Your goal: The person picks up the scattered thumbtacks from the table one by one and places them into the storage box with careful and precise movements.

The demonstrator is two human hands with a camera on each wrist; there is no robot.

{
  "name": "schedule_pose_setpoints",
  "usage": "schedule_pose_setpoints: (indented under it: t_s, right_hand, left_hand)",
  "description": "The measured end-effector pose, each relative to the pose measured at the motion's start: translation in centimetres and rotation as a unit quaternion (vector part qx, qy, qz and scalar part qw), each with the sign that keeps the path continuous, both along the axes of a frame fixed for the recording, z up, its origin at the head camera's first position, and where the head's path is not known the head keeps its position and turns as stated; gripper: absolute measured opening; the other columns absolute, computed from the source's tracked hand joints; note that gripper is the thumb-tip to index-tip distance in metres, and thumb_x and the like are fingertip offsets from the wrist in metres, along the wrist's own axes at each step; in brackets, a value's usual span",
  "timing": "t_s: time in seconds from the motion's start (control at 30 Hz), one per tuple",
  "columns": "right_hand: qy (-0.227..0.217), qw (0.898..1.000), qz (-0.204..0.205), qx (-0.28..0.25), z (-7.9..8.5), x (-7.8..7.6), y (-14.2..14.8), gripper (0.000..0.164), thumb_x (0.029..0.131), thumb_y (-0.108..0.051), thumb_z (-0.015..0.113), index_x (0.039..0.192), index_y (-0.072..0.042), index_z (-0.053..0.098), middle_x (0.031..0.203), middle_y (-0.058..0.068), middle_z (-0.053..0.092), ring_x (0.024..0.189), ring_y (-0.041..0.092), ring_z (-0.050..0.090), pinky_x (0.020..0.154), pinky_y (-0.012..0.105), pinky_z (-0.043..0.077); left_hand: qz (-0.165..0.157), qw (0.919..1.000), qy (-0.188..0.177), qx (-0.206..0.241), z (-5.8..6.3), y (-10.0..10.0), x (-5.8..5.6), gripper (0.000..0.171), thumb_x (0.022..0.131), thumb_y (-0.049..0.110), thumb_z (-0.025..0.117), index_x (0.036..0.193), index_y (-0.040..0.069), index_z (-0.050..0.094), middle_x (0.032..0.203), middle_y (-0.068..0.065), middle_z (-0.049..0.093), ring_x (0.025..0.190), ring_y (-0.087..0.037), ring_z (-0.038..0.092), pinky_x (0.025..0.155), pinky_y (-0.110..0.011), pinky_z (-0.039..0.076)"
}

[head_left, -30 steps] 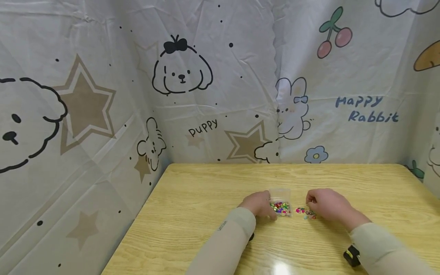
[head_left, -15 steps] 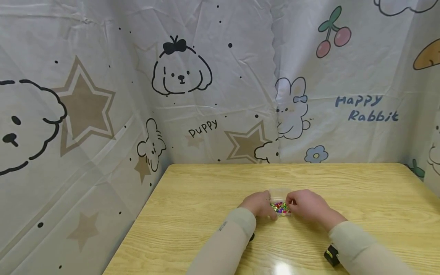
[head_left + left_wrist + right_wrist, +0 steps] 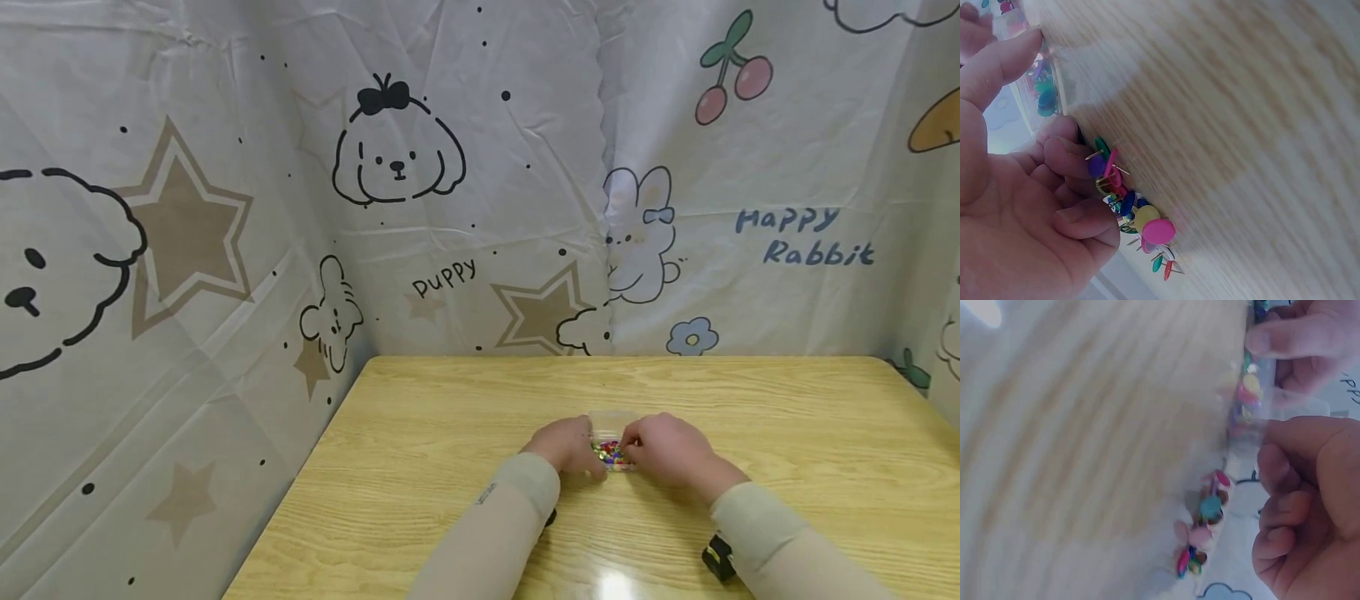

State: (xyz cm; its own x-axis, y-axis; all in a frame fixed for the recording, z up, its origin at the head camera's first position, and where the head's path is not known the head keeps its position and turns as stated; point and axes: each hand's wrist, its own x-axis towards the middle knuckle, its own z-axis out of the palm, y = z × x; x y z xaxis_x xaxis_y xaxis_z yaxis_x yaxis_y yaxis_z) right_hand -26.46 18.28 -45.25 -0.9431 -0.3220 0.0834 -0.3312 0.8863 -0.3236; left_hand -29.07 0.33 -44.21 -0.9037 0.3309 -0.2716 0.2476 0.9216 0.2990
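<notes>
Pale sleeves reach in from the near side of a wood-grain bench, whose near edge lies out of frame; a dark mark on the left one is too small to read. A black device, partly covered, sits beneath the right cuff. The right hand, a second ago over a small heap of tacks to the right, is now at the right end of a clear box. Its fingers are curled, but whether that grip pinches anything cannot be told. The left hand, in the same spot as before, has its grip around the box's left end, thumb on the near side.

The box stands about midway between the bench's left and right edges, bright tacks inside, its clear lid raised at the far side. The right heap, now hidden from the head camera, shows blurred in the right wrist view. Another heap lies just beside the left fingers, visible only from the left wrist. Past the far edge hangs a printed curtain.
</notes>
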Motion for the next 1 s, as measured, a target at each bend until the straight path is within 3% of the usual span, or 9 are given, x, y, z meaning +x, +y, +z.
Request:
schedule_pose_setpoints:
  t_s: [0.17, 0.43, 0.73, 0.87, 1.0]
  right_hand:
    - [0.004, 1.000, -0.024, -0.015, 1.2, 0.0, 1.8, 0.009, 0.091, -0.020, 0.061, 0.089, -0.019, 0.070, 0.073, -0.009, 0.061, 0.061, 0.008, 0.050, 0.063, 0.039, 0.049]
    - [-0.016, 0.999, -0.039, -0.012, 1.2, 0.3, 4.1, 0.009, 0.089, -0.017, 0.060, 0.089, -0.016, 0.069, 0.078, -0.005, 0.062, 0.062, 0.012, 0.048, 0.060, 0.038, 0.046]
    - [-0.059, 0.997, -0.036, -0.035, 0.3, 0.6, 3.5, 0.006, 0.087, -0.016, 0.062, 0.083, -0.019, 0.066, 0.060, -0.007, 0.056, 0.048, 0.008, 0.052, 0.055, 0.034, 0.044]
    - [-0.055, 0.998, -0.036, -0.022, 0.2, 0.6, 3.1, 0.007, 0.085, -0.015, 0.063, 0.081, -0.020, 0.065, 0.059, -0.009, 0.056, 0.047, 0.008, 0.051, 0.055, 0.035, 0.043]
    - [-0.055, 0.998, -0.036, -0.005, 0.0, 0.5, 2.9, 0.008, 0.085, -0.015, 0.062, 0.079, -0.021, 0.064, 0.058, -0.009, 0.055, 0.046, 0.008, 0.051, 0.054, 0.035, 0.043]
  left_hand:
    - [0.002, 1.0000, 0.003, 0.001, -0.1, 0.1, -0.1, 0.062, 0.066, 0.039, 0.084, 0.118, 0.019, 0.057, 0.099, 0.007, 0.062, 0.074, -0.011, 0.051, 0.068, -0.030, 0.048]
    - [0.010, 0.9999, -0.003, 0.007, 0.0, -0.1, 0.1, 0.055, 0.066, 0.036, 0.084, 0.111, 0.020, 0.057, 0.091, 0.007, 0.060, 0.073, -0.012, 0.050, 0.067, -0.030, 0.047]
    - [0.014, 0.9999, -0.004, 0.006, 0.2, -0.1, 0.2, 0.056, 0.066, 0.036, 0.084, 0.113, 0.020, 0.057, 0.092, 0.007, 0.060, 0.073, -0.013, 0.050, 0.067, -0.031, 0.047]
    - [0.012, 0.9999, -0.004, 0.007, 0.2, -0.1, 0.2, 0.052, 0.066, 0.036, 0.084, 0.108, 0.020, 0.057, 0.088, 0.006, 0.059, 0.072, -0.013, 0.050, 0.066, -0.031, 0.047]
    - [0.008, 1.0000, 0.000, 0.004, 0.0, 0.0, 0.1, 0.057, 0.065, 0.037, 0.084, 0.113, 0.019, 0.058, 0.096, 0.007, 0.061, 0.075, -0.011, 0.051, 0.071, -0.030, 0.048]
